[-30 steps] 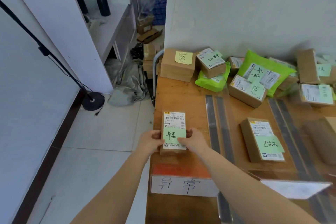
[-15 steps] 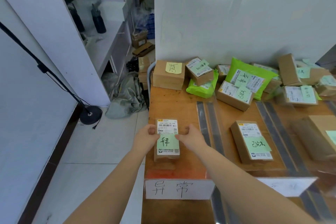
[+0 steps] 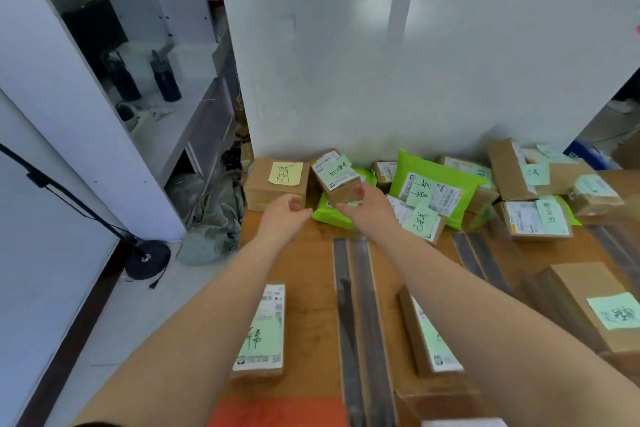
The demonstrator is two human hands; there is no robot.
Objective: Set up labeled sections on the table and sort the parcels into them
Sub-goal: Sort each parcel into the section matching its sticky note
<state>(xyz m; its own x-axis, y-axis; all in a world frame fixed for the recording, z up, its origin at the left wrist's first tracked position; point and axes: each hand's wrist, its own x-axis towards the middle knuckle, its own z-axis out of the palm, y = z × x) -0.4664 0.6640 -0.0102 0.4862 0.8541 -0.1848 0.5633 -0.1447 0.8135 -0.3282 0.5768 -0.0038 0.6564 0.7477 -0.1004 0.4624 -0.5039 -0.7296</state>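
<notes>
Both arms reach to the far end of the desk [image 3: 304,274], toward the pile of parcels vs. the white wall. Right hand [image 3: 367,206] is at the small brown box [image 3: 337,177] w/ a green note on top; thumb up against its near right side, fingers under or beside it. Looks like a grasp starting, but the grip is blurred so can't tell if it's clenched on the box. That box sits tilted on a green mailer [image 3: 330,215]. Left hand [image 3: 285,213] hovers just left of it, fingers loosely curled, holding nothing, in front of the larger brown box [image 3: 277,184] w/ the yellow note.

Near edge, left section: flat box w/ green note [image 3: 263,329] lies on the desk, partly under the left forearm, untouched. Dark tape strips [image 3: 356,305] split it from the mid section, where another labeled box [image 3: 427,336] lies. Big lime mailer [image 3: 433,187] and more boxes crowd the back right.
</notes>
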